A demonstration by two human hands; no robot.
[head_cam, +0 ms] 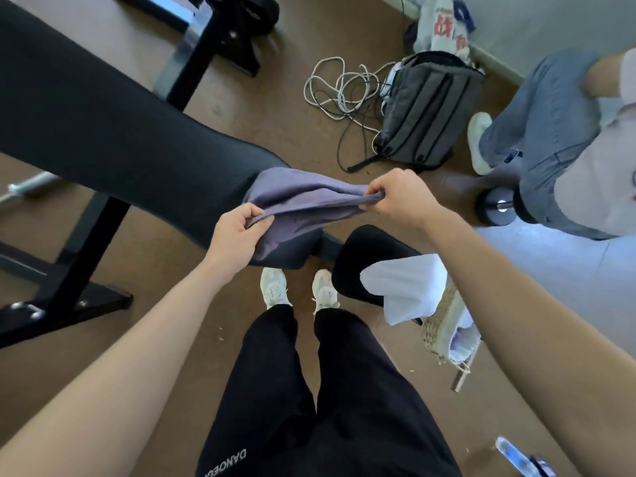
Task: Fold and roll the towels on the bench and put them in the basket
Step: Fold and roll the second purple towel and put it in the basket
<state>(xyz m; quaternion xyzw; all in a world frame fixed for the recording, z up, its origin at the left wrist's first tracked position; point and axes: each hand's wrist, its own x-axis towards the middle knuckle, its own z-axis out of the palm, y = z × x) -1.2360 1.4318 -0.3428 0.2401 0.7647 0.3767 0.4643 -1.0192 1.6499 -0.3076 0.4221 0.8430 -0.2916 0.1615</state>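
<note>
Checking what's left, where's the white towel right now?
Head view, lower right: the white towel lies on the black seat pad, beside the woven basket.

Your towel (296, 197) lies on the tabletop (103, 132) end ahead; the basket (444, 325) sits right, a second towel (402, 287) draped over its rim.

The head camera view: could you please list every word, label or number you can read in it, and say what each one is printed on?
"DANOEG", upside down and cut off by the lower edge: on the black trousers, left thigh.
Large red characters on the white bag by the wall: too blurred to read.
Label on the plastic bottle on the floor: too small to read.
No text shows on the purple towel, the backpack or the basket.
</note>
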